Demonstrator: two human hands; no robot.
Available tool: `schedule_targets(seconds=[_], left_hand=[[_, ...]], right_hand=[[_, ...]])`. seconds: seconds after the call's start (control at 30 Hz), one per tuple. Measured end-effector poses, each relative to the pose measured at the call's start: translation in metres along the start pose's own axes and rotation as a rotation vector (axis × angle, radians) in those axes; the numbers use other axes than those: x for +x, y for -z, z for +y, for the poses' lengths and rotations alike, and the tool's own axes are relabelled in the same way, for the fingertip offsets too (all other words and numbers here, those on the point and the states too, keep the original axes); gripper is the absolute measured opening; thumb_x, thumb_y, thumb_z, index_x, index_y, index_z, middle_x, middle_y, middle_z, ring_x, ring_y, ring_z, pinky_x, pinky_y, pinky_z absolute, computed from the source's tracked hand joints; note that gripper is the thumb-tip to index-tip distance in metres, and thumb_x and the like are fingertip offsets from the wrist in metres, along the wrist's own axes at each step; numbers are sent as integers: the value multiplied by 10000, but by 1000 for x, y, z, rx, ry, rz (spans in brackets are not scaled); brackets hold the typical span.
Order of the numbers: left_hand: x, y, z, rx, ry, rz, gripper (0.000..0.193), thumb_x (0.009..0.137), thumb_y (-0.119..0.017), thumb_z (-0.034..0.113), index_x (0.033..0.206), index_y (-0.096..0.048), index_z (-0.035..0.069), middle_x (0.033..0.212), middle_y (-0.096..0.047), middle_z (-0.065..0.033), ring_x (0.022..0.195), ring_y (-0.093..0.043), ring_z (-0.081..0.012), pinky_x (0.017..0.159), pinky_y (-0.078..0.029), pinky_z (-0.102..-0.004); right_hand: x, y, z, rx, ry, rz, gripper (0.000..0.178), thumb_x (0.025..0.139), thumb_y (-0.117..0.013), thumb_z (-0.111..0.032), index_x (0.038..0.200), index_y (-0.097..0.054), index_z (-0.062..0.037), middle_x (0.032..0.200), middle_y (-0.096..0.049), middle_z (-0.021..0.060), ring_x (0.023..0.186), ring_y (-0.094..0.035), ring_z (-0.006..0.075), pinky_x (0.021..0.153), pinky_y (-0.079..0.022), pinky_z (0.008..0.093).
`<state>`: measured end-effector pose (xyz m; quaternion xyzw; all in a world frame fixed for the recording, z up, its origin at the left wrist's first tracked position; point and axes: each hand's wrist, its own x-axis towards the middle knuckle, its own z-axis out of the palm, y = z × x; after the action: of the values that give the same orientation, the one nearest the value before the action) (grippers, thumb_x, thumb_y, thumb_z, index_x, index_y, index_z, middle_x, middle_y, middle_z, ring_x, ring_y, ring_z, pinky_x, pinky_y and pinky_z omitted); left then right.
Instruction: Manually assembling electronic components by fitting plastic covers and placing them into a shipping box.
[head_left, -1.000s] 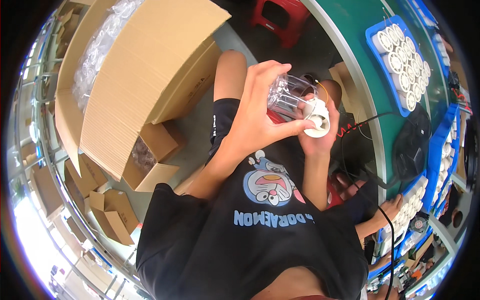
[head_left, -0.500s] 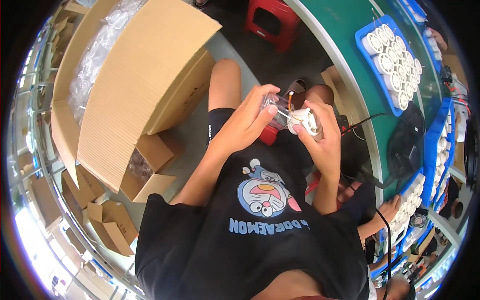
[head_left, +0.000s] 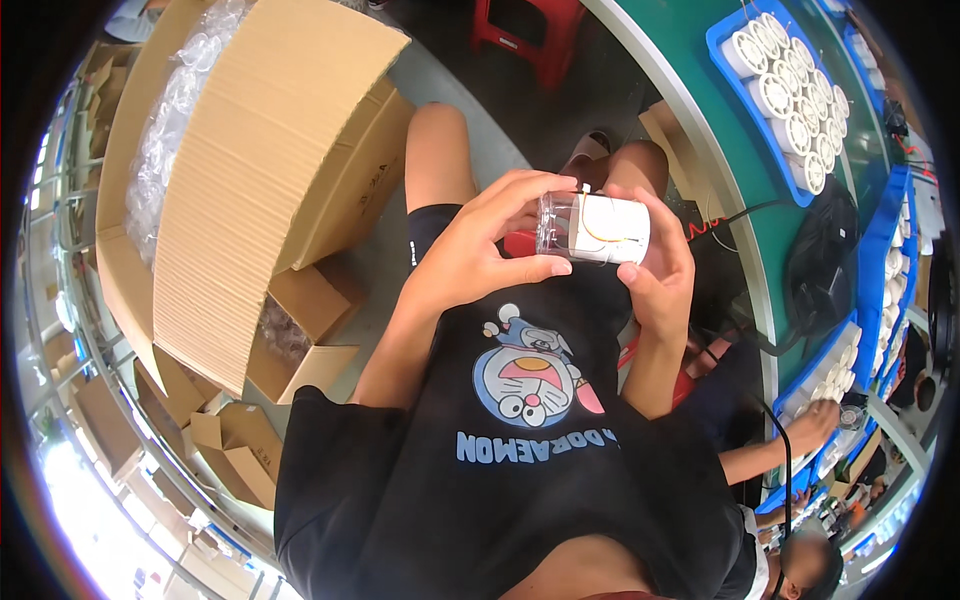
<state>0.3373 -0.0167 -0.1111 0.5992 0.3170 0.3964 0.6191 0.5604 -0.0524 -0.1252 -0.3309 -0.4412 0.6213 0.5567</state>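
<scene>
My left hand point(head_left: 490, 240) grips a clear plastic cup point(head_left: 556, 228), thumb below and fingers above. A white cylindrical part point(head_left: 620, 225) is held at its right end by my right hand point(head_left: 663, 255). The cup and the white part lie in line, and the cup's open end overlaps the white part's left end. A thin orange and dark wire point(head_left: 590, 228) runs along the side, with a small white connector point(head_left: 586, 188) sticking up at the top edge. Both hands are closed around these pieces, above my lap.
At left stands a large cardboard box point(head_left: 250, 180) filled with clear plastic pieces point(head_left: 172, 130). Several smaller cartons point(head_left: 235, 450) sit behind it. On the green table, a blue tray point(head_left: 735, 75) holds white round parts, near a black bag point(head_left: 822, 255). A co-worker's hand point(head_left: 815, 425) reaches among parts; a red stool point(head_left: 530, 35) stands ahead.
The white part has turned from showing its slotted round face to lying side-on. It and the clear cup have come together in line. The co-worker's hand has shifted right.
</scene>
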Motion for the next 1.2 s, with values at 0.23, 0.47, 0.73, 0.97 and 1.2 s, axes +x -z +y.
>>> schedule_targets(seconds=[0.23, 0.47, 0.73, 0.97, 1.2], left_hand=[[-3, -15, -8, -176, 133, 51, 661, 796, -761, 65, 1368, -436, 1, 1280, -503, -136, 1150, -576, -236, 963, -484, -345], [-9, -19, -7, -404, 253, 60, 650, 845, -715, 64, 1400, -386, -16, 1309, -511, -152, 1151, -576, -221, 959, -479, -334], [-10, -23, 1, -245, 221, 77, 662, 813, -748, 78, 1372, -415, -42, 1208, -560, -152, 1072, -620, -210, 920, -507, -332], [-10, -25, 5, -99, 254, 141, 591, 794, -774, 110, 1282, -503, -85, 1049, -646, -154, 976, -661, -196, 859, -531, -308], [-7, -32, -11, -484, 409, 141, 482, 987, -475, 379, 1160, -574, -60, 963, -670, -173, 833, -675, -219, 715, -545, -312]], right_hand=[[2, -7, 9, 31, -47, 63, 685, 781, -750, -79, 1364, -430, 86, 1356, -500, 234, 1260, -498, 298, 1069, -383, 408], [4, -9, 16, 0, 14, 60, 671, 805, -754, -178, 1338, -455, 100, 1318, -534, 232, 1230, -528, 290, 1047, -407, 399], [8, -12, 18, -136, -54, 182, 758, 835, -669, -493, 1278, -514, 102, 1218, -603, 214, 1123, -598, 266, 991, -445, 362], [9, -20, 22, -59, -43, 250, 649, 948, -537, -483, 1273, -536, 78, 1186, -623, 161, 1051, -615, 198, 909, -471, 312], [13, -25, 16, -45, -46, 213, 608, 999, -410, -439, 1335, -467, 65, 1286, -563, 179, 1145, -558, 210, 974, -434, 351]])
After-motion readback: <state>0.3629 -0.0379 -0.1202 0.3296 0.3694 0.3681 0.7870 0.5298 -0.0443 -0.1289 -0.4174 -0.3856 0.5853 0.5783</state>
